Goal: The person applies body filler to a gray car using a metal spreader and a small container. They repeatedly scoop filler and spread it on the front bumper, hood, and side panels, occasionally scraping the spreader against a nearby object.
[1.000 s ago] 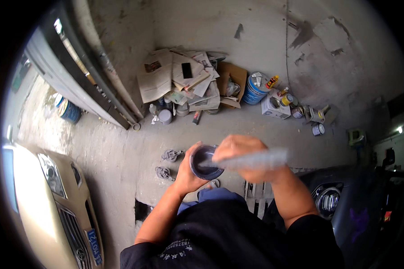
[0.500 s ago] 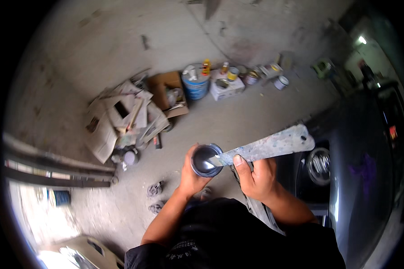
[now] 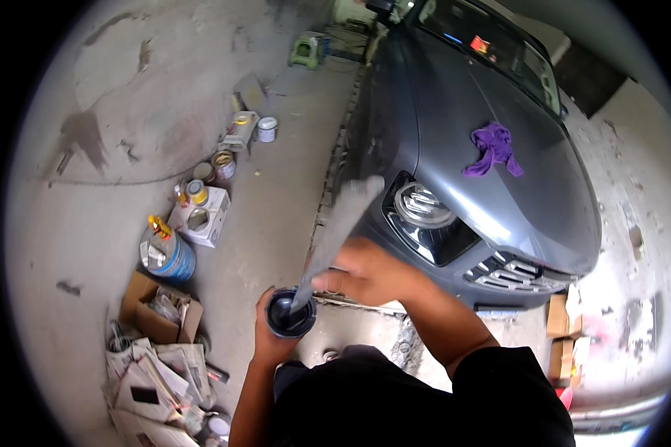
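My left hand [image 3: 271, 340] is wrapped round a small dark cup [image 3: 309, 323] with dark, glossy liquid inside, probably paint. In my right hand [image 3: 365, 274] is a long, flat, paint-stained mixing stick [image 3: 345, 217], gripped between thumb and fingers. Its lower end dips into the cup and its upper end tilts up and to the right, smeared by motion. Just past my right hand stands a grey car [image 3: 432, 112], its round headlight [image 3: 423, 204] nearest to me. A crumpled purple cloth [image 3: 493, 150] lies on the hood.
Along the wall at left stand a blue drum [image 3: 175, 258], a white box [image 3: 215, 216] and several paint cans [image 3: 267, 130]. Nearer lie an open cardboard box [image 3: 190, 322] and a heap of papers [image 3: 138, 372]. A green stool [image 3: 306, 51] stands far off; cardboard boxes [image 3: 561, 316] sit at right.
My view has swung right, bringing the car's front into sight. Cup and hands now sit lower and further left in the picture. The stick points more steeply upward, still in the cup.
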### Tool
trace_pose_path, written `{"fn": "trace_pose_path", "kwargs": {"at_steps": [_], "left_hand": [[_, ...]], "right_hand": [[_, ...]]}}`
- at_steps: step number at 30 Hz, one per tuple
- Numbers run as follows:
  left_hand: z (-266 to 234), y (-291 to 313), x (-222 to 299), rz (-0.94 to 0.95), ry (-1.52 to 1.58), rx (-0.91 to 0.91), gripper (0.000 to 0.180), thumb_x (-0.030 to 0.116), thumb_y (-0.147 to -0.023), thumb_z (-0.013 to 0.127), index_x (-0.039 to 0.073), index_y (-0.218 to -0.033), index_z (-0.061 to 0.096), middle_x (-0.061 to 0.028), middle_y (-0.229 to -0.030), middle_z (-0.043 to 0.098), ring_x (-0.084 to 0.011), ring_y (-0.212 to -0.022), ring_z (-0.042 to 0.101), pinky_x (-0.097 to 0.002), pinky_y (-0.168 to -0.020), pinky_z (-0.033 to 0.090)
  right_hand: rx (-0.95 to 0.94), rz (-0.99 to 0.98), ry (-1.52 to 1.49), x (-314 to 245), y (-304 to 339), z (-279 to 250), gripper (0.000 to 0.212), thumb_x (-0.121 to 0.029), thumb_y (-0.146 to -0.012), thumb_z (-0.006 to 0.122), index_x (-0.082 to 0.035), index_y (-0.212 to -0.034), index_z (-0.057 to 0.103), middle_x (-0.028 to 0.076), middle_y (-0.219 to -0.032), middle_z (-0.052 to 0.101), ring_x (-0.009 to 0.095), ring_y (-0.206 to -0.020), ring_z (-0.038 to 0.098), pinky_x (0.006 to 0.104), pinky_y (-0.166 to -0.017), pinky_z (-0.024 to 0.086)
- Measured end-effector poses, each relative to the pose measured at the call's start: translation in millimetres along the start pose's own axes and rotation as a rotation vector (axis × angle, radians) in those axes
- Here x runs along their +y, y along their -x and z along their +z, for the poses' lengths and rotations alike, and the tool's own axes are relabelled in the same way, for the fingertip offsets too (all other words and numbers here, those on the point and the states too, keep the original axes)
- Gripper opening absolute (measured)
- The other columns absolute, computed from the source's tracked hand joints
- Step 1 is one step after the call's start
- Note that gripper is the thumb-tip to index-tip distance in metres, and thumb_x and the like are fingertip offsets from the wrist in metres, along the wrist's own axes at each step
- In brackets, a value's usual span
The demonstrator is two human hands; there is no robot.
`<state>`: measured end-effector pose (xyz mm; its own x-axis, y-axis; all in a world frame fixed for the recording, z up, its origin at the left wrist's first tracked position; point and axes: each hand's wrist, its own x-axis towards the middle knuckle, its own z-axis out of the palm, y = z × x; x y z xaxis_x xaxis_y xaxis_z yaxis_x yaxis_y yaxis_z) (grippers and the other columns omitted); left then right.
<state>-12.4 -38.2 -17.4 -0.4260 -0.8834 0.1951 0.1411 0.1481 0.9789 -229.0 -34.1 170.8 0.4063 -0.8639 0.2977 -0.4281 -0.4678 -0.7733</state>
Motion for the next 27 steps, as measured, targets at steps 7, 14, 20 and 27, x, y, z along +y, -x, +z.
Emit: {"fn": "trace_pose_path", "kwargs": {"at_steps": [7,14,20,27], "left_hand": [[14.6,-86.5,-4.2,0.173,-0.267,-0.187,0.088,0.012,-0.064,0.089,0.002,-0.137,0.04,-0.0152,-0.127,0.054,-0.0298,-0.122,0.053,-0.0381,-0.103,0.042],[75.9,-154.3,-14.8,0.093,-0.16,-0.451,0.086,0.013,-0.063,0.088,0.002,-0.135,0.042,-0.0139,-0.123,0.058,-0.029,-0.115,0.058,-0.0381,-0.099,0.044],[120.7,-207.8,-38.7,0.099,-0.132,-0.667,0.094,0.003,-0.064,0.085,0.001,-0.143,0.032,-0.013,-0.129,0.054,-0.0231,-0.12,0.055,-0.0364,-0.103,0.043],[142.5,-255.8,-32.3,0.081,-0.159,-0.819,0.095,0.0,-0.066,0.082,0.001,-0.145,0.03,-0.0151,-0.132,0.053,-0.0255,-0.122,0.055,-0.0367,-0.104,0.043]], "right_hand": [[0.666,0.381,0.481,19.2,23.4,19.1,0.016,-0.011,-0.091,0.066,0.001,-0.099,0.06,0.018,-0.082,0.065,0.036,-0.073,0.067,0.038,-0.062,0.051],[0.961,0.249,0.484,21.3,44.5,-24.9,0.014,-0.009,-0.092,0.064,0.002,-0.1,0.059,0.014,-0.078,0.065,0.027,-0.064,0.063,0.0333,-0.061,0.049],[1.04,0.488,0.531,80.7,68.4,-59.8,0.013,-0.009,-0.091,0.064,0.0,-0.095,0.058,0.02,-0.08,0.062,0.038,-0.069,0.063,0.0405,-0.061,0.049],[1.326,0.551,0.48,92.0,65.9,-58.8,0.013,-0.007,-0.091,0.063,0.001,-0.101,0.059,0.014,-0.083,0.067,0.024,-0.074,0.068,0.0336,-0.066,0.051]]}}
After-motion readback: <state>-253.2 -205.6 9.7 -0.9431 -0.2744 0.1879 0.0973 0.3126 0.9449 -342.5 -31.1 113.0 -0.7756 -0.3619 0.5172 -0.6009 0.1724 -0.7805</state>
